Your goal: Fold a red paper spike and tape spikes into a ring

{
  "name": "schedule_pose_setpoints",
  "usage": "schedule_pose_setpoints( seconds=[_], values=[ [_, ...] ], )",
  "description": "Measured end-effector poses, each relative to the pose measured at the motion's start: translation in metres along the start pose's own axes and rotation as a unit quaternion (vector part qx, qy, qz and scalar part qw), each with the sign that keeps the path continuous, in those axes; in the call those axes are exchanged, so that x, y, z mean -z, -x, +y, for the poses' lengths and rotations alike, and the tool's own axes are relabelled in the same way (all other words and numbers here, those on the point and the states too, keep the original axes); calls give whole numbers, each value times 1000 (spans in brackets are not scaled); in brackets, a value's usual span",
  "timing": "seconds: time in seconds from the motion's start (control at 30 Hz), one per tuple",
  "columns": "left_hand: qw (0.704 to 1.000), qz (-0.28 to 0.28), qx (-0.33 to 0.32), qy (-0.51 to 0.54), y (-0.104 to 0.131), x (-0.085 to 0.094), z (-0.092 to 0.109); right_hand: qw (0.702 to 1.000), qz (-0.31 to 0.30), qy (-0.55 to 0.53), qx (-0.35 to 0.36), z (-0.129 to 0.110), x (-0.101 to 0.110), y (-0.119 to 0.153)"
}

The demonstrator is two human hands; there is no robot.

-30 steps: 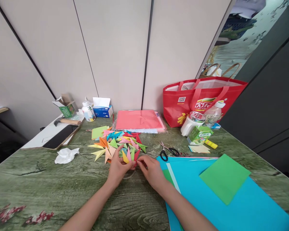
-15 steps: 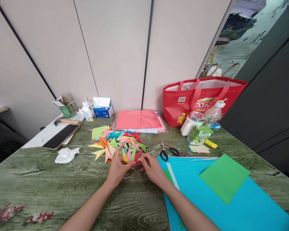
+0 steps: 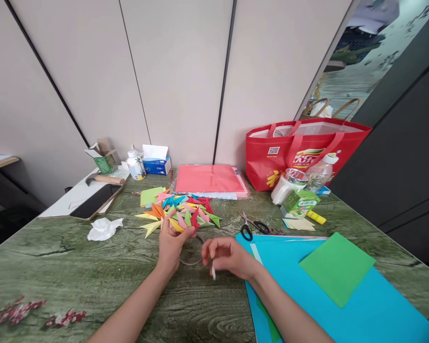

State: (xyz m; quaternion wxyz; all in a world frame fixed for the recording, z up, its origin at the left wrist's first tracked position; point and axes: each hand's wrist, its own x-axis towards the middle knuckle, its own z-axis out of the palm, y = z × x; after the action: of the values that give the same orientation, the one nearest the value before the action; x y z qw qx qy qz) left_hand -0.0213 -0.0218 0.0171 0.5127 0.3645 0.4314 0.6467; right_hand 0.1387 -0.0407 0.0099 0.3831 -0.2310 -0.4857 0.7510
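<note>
My left hand is closed on a fan-shaped folded-paper piece with yellow, pink, green and red points. Just behind it lies a pile of coloured folded-paper pieces, partly covered by my fingers. My right hand hovers to the right, a little blurred, its fingers bent around a small white strip that sticks out below. A thin round ring rests on the table between my hands. Scissors with black handles lie beyond my right hand.
Blue sheets with a green square cover the right side. Behind stand a red bag, a green box and a bottle. Crumpled tissue and a phone lie left. Packaged red paper is at the back.
My right hand has drawn away from the folded-paper piece, toward me, with the white strip between its fingers. The ring shows more. My left hand has kept its hold and tilted the piece.
</note>
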Motion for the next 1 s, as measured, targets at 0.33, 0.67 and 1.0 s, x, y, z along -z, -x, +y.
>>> schedule_pose_setpoints(
  seconds=[0.33,0.67,1.0],
  values=[
    [998,-39,16,-47,5,1,-8,974,-205,28,-96,10,-6,6],
    [995,-69,25,-68,7,-1,-9,973,-188,63,-121,17,-6,4],
    [997,-61,-3,-41,3,2,-7,980,-131,82,-125,19,-7,1]
  ],
)
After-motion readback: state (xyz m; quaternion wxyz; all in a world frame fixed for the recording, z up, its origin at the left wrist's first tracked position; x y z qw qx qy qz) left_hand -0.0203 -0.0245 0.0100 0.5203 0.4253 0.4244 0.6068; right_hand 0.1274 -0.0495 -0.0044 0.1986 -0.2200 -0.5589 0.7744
